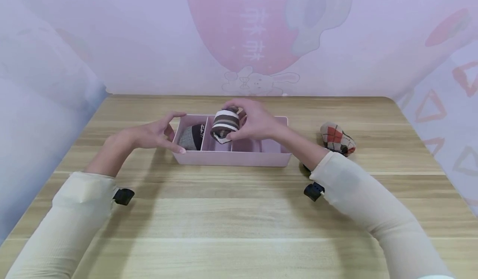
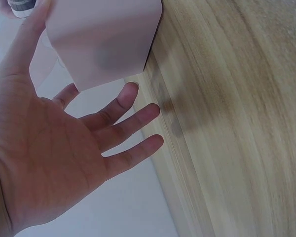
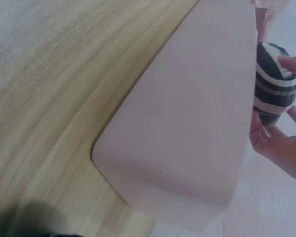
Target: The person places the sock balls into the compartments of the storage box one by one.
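Striped sock roll (image 1: 225, 124) — long axis seemingly vertical — right hand (image 1: 257, 123).

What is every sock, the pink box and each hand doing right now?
striped sock ball: rolled up, held above the box's second compartment.
right hand: fingers curled round the striped sock ball.
left hand: fingers straight, touching the box's left end.
pink box: open-topped, flat on the table.
grey sock ball: rolled, lying in the leftmost compartment.
checked sock ball: rolled, lying on the table, right of the box.
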